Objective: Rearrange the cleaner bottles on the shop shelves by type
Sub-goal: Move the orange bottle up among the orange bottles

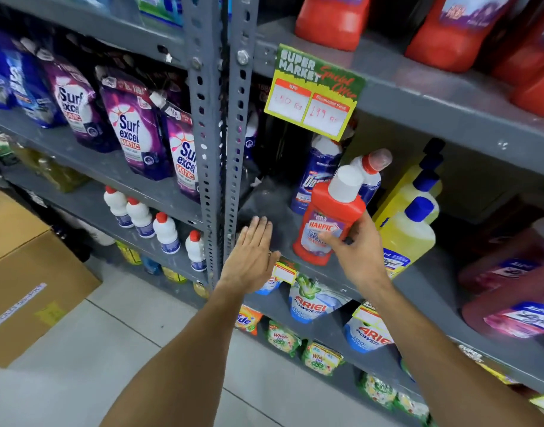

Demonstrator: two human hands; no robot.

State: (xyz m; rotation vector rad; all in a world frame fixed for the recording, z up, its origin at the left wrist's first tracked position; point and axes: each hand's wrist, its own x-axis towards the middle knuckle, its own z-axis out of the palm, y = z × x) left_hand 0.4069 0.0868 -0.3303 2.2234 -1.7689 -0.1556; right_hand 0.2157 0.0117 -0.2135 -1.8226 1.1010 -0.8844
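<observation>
My right hand (354,245) grips a red Harpic bottle (329,217) with a white cap, tilted, its base at the front edge of the grey middle shelf (264,208). My left hand (252,257) is flat and open, fingers together, over the bare left end of that shelf, holding nothing. Behind the Harpic bottle stand two blue Domex bottles (317,174) with white tops. To the right are yellow bottles (409,229) with blue caps, then dark red bottles (517,288). Large red bottles (332,20) stand on the shelf above.
A green price sign (314,90) hangs from the upper shelf edge. Purple Surf Excel pouches (132,127) and small white bottles (166,232) fill the left rack. Ariel pouches (310,303) sit below. A cardboard box (27,282) stands on the floor at left. A steel upright (215,143) divides the racks.
</observation>
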